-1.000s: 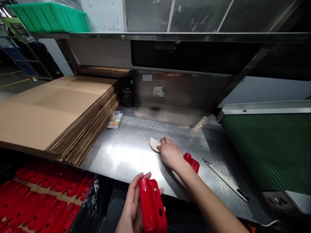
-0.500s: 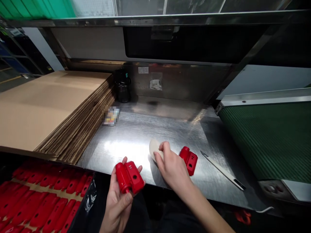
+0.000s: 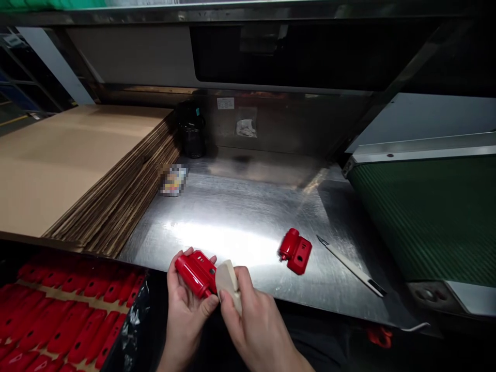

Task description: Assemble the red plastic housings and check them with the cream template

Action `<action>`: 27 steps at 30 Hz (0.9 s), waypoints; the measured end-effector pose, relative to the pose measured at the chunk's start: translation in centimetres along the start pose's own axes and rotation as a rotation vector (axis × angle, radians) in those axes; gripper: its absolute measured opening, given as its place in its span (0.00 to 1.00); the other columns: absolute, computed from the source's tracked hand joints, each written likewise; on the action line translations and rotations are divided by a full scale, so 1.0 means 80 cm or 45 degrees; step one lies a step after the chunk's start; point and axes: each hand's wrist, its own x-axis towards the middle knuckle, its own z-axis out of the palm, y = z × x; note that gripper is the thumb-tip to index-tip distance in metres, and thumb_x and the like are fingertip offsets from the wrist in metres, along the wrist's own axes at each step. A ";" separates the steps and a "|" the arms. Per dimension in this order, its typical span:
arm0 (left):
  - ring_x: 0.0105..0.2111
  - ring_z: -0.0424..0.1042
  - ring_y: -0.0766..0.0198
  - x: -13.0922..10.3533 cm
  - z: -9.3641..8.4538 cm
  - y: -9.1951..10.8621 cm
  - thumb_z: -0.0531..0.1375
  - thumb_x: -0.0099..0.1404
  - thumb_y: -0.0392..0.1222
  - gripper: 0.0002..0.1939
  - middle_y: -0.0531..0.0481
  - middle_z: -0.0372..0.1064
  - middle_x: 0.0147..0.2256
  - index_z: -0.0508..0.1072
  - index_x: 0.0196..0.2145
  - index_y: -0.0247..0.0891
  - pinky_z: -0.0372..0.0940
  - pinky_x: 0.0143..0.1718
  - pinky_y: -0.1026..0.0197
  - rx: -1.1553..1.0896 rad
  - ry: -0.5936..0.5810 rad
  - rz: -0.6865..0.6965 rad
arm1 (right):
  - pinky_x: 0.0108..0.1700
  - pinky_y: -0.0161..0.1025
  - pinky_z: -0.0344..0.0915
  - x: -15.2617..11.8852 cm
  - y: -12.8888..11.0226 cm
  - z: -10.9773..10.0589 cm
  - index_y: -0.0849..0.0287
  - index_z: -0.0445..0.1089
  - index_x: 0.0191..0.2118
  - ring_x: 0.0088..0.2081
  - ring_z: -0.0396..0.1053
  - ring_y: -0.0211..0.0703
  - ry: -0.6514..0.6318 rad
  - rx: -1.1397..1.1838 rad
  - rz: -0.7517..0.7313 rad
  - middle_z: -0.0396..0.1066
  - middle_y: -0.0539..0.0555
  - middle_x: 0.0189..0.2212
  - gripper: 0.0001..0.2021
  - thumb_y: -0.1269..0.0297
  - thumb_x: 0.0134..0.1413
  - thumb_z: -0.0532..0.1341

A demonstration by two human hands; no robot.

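Steel worktop point(image 3: 240, 217) gleams under the lamp, and at its near edge the left hand point(image 3: 186, 305) grips a red plastic housing point(image 3: 196, 273). Against it the right hand point(image 3: 253, 325) pinches a beige pad point(image 3: 228, 281), apparently mid-wipe. Just beyond lies a second red housing point(image 3: 295, 251), untouched, beside a craft knife point(image 3: 351, 266). Flat cartons point(image 3: 77, 165) stack left; a tray of red housings point(image 3: 58, 320) sits below.

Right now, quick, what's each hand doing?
Left hand: closed around a red plastic part.
Right hand: closed on a pale beige pad, pressed against the red plastic part.
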 end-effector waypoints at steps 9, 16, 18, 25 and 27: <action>0.65 0.72 0.40 -0.001 0.000 -0.004 0.79 0.57 0.46 0.49 0.41 0.51 0.76 0.59 0.68 0.56 0.75 0.60 0.52 -0.034 0.068 0.022 | 0.23 0.40 0.53 0.003 -0.008 0.000 0.56 0.60 0.46 0.21 0.75 0.52 -0.003 -0.044 0.018 0.72 0.50 0.22 0.10 0.61 0.71 0.45; 0.65 0.71 0.42 -0.003 -0.004 -0.002 0.78 0.59 0.47 0.48 0.42 0.51 0.76 0.58 0.69 0.58 0.74 0.60 0.53 -0.040 0.060 0.007 | 0.23 0.40 0.54 0.007 -0.014 0.003 0.54 0.59 0.45 0.21 0.74 0.52 0.005 -0.063 0.016 0.71 0.49 0.22 0.08 0.62 0.70 0.46; 0.66 0.70 0.41 -0.004 -0.006 -0.002 0.77 0.59 0.48 0.48 0.42 0.53 0.75 0.58 0.69 0.58 0.74 0.61 0.52 -0.032 0.063 0.006 | 0.22 0.39 0.54 0.007 -0.013 0.004 0.54 0.59 0.45 0.20 0.74 0.51 -0.002 -0.067 0.003 0.71 0.48 0.21 0.07 0.62 0.70 0.46; 0.65 0.71 0.40 -0.003 -0.008 -0.001 0.77 0.59 0.50 0.47 0.44 0.48 0.77 0.59 0.69 0.60 0.74 0.60 0.51 -0.038 0.062 0.034 | 0.22 0.38 0.53 0.008 -0.015 0.003 0.53 0.58 0.43 0.19 0.73 0.48 0.047 -0.064 -0.055 0.71 0.47 0.21 0.05 0.63 0.69 0.47; 0.65 0.71 0.40 -0.002 -0.007 0.000 0.77 0.60 0.49 0.46 0.44 0.49 0.77 0.59 0.69 0.60 0.74 0.60 0.52 -0.043 0.060 0.050 | 0.22 0.38 0.52 0.006 -0.019 0.004 0.53 0.59 0.43 0.19 0.72 0.47 0.060 -0.073 -0.055 0.70 0.47 0.21 0.05 0.63 0.69 0.48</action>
